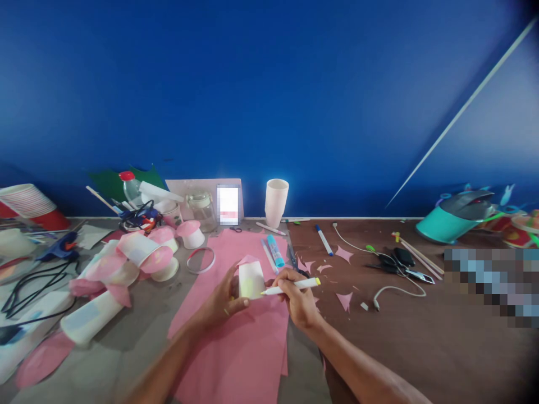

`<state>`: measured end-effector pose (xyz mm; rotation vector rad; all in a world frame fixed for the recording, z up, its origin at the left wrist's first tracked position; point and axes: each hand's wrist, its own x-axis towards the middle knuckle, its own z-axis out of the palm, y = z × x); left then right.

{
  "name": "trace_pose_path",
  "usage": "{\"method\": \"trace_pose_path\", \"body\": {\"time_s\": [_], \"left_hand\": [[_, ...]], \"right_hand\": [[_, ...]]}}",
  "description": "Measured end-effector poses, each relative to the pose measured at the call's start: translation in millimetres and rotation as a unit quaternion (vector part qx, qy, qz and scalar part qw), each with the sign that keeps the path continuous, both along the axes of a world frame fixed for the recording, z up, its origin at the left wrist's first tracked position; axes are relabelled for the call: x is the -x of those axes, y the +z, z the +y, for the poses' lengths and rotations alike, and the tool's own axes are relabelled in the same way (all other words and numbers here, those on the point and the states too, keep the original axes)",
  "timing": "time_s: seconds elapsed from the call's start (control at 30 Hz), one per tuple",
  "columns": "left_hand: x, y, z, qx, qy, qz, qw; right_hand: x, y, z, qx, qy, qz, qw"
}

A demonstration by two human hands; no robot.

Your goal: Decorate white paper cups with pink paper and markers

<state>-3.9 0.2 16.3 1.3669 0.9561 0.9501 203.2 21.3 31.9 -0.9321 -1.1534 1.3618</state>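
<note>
Held in my left hand (223, 302) is a small white paper cup (249, 276) with pink paper at its top, its side turned towards me. Pale yellow colouring shows on the lower part of the cup. My right hand (300, 303) grips a white marker (290, 287) with a yellow end, its tip at the cup's lower right edge. Both hands are over a sheet of pink paper (240, 353). Just behind them on the paper lie a light blue glue stick (275, 251) and a slim white pen (269, 256).
Decorated paper cups (90, 318) with pink pieces are heaped at left. A stack of white cups (276, 203) stands by the blue wall, near a glass jar (201, 210). Pink scraps (344, 255), a blue marker (324, 240), a white cable (400, 287) and a teal container (442, 219) are right.
</note>
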Motion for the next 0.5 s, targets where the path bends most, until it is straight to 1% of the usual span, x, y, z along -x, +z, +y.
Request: {"method": "trace_pose_path", "body": {"time_s": [0.23,0.5], "left_hand": [[-3.1,5.9,0.4,0.008,-0.009,-0.01,1.0],[0.2,0.8,0.9,0.01,-0.015,-0.016,1.0]], "right_hand": [[3.3,2.8,2.1,0.024,-0.031,0.036,0.999],[0.8,0.6,2.0,0.036,-0.001,0.035,0.999]]}}
